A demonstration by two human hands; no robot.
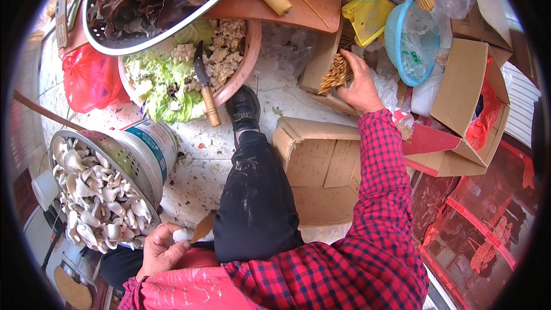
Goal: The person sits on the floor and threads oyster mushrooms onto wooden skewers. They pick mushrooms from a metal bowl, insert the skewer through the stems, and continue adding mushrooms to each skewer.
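My left hand (161,249) pinches a pale mushroom piece (182,235) between thumb and fingers, low in the view beside my lap. Close by, a metal colander (99,137) heaped with pale oyster mushrooms (103,198) tilts toward me. At the right, my right hand (363,86) reaches to a bundle of thin bamboo skewers (335,76), fingers and thumb curved around its near side. The bundle lies in a cardboard box (316,66). Whether the fingers grip a skewer is hidden.
A colander of wood ear mushrooms (150,0), a pink basin of scraps (252,47) with a wooden-handled knife (208,103) across it, and a white bucket (165,146) stand around. An open cardboard box (325,198), a blue basket (394,38) and a red bag (90,79) flank my leg.
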